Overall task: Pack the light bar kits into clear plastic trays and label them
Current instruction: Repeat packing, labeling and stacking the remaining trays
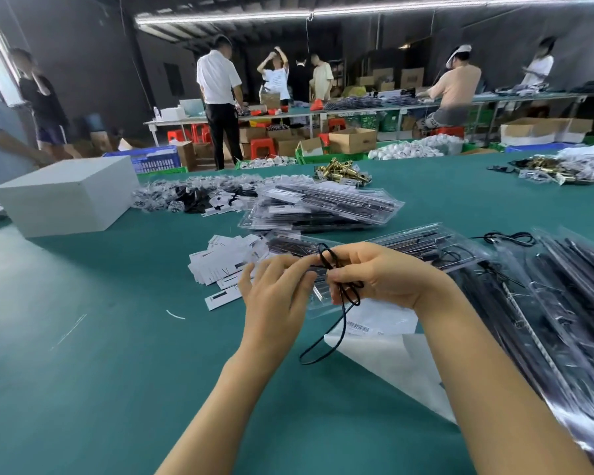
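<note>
Black cord (340, 293) pinched between both hands above clear tray (318, 305).

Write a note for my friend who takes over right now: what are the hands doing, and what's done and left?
Left hand and right hand: both pinch a black cord, its loop hanging toward the green table.
Open clear tray lies just behind the hands; loose labels to its left.
Done: filled trays stacked farther back.
Left: put the cord in, label, then the pile of kits at right.

both forearms reach forward, left hand (277, 293) and right hand (379, 274) meeting, fingers curled.
</note>
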`<state>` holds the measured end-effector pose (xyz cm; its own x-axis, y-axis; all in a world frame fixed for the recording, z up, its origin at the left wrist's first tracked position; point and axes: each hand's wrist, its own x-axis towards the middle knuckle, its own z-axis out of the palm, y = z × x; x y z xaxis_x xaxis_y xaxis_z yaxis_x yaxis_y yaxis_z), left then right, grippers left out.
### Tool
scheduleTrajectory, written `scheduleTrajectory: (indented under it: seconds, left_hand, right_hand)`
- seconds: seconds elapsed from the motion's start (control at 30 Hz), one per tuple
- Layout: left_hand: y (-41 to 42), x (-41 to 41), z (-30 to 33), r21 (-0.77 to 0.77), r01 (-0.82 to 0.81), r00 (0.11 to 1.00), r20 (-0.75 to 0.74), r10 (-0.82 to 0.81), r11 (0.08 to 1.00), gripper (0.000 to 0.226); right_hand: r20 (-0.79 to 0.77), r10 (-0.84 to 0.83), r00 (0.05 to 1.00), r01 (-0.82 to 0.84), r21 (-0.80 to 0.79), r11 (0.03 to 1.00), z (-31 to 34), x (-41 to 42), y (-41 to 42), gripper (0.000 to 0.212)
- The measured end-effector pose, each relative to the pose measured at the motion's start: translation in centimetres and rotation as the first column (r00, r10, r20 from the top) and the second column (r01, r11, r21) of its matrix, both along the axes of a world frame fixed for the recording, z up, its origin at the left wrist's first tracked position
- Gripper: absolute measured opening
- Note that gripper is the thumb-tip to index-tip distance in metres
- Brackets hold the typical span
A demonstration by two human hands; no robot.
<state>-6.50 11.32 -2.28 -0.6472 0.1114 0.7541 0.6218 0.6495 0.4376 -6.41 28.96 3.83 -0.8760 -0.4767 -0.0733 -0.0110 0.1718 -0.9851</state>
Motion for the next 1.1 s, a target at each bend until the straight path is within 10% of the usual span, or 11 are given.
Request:
scheduleTrajectory:
  seconds: [0.53, 0.73, 1.1]
  left_hand:
    - [-1.8, -0.9, 1.5, 0.501, 0.141, 0.875, 0.340, -0.344, 0.854, 0.008]
    - [-2.1, -0.9, 1.5, 0.540, 0.081, 0.924, 0.275, -0.267, 0.838, 0.003]
    - [-3.7, -1.3, 2.1, 0.402, 0.108, 0.943, 0.249, -0.222, 0.909, 0.016]
  right_hand:
    - [-0.256, -0.075, 0.964, 0.180, 0.416, 0.891, 0.5, -0.1, -2.9, 0.032]
    - [-0.656, 0.044, 0.754, 0.440, 0.553, 0.708, 1.0, 0.7, -5.1, 0.016]
    - [-0.651, 0.015, 0.759, 0.434, 0.523, 0.734, 0.5, 0.1, -5.2, 0.024]
